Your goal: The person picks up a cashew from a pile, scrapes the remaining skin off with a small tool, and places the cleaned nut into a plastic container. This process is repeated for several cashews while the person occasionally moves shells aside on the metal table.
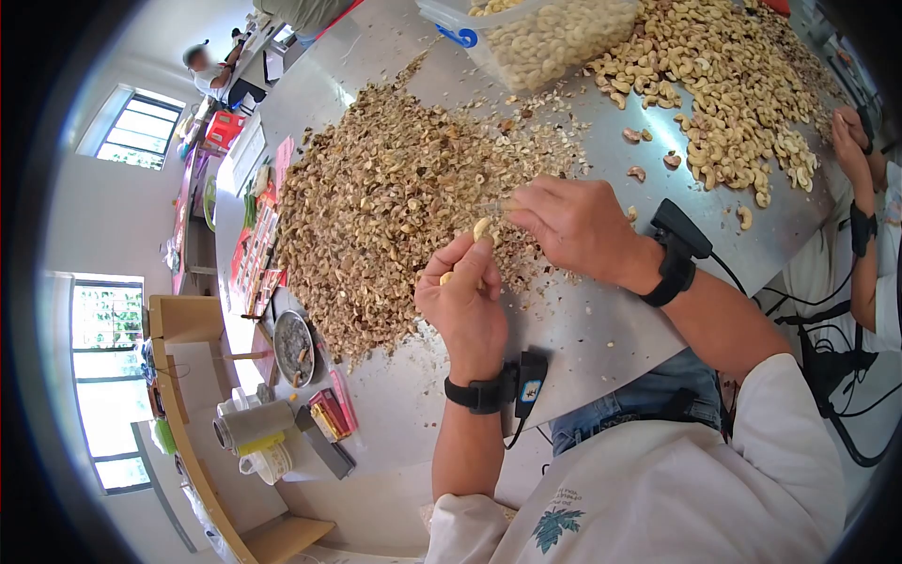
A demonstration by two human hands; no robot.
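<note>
Between thumb and fingers my left hand [462,299] pinches a pale cashew nut [482,228]; a second yellowish piece [446,278] shows in its curled fingers. My right hand [578,226] is closed just to the right of that nut, its fingertips pinching the handle end of a small thin tool [498,208] whose tip is hard to make out. Both hands are over the right edge of a large heap of brown shell fragments [376,207] on the metal table [583,329].
A clear plastic box [550,42] of cashews stands at the back, beside a big cashew pile [714,85]. A metal bowl [294,348] and small boxes [329,414] lie at the left edge. A co-worker's hands [850,150] are at the far right; another person [211,73] sits behind.
</note>
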